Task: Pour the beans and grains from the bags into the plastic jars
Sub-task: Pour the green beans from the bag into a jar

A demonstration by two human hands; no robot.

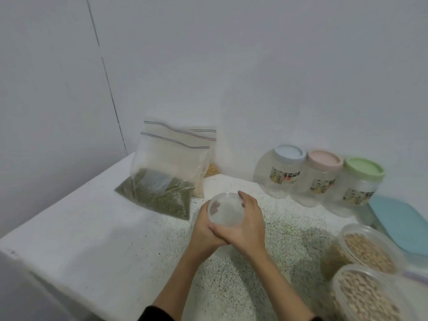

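Note:
An open, empty clear plastic jar [225, 210] stands on the speckled counter [243, 274] in the middle. My left hand [203, 230] wraps its left side and my right hand [247, 224] wraps its right side, fingers curled round the wall. To the left, a zip bag of green grains [159, 193] leans against the wall, with a bag of pale grains [199, 188] and a bag of yellow grains [212, 169] behind it. Two open jars filled with beans [368, 249] [368, 297] stand at the lower right.
Three empty lidded jars stand by the wall: blue lid [288, 153], pink lid [324, 159], green lid [363, 169]. A light blue rectangular lid [403, 223] lies at the right edge. The counter's left edge [58, 269] drops off near the wall corner.

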